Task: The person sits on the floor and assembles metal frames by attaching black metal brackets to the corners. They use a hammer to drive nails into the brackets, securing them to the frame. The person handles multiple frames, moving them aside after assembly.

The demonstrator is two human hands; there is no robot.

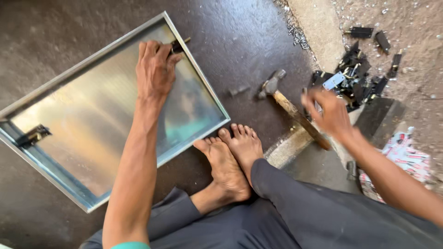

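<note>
Left hand (154, 69) pinched small black fitting (177, 45) on metal frame (196, 76) rim. Right hand (330, 113), blurred, fingers loosely spread, hovered at 3 o'clock of hammer (288, 106).

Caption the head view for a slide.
Seated person's left hand presses a fitting on a metal tray; right hand hovers over a hammer.

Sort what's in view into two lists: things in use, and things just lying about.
In use:
left hand pressing a small black fitting onto the metal-framed glass panel
right hand, blurred, by the pile of black fittings

Lying about:
hammer
printed carton
scattered black fittings
</note>
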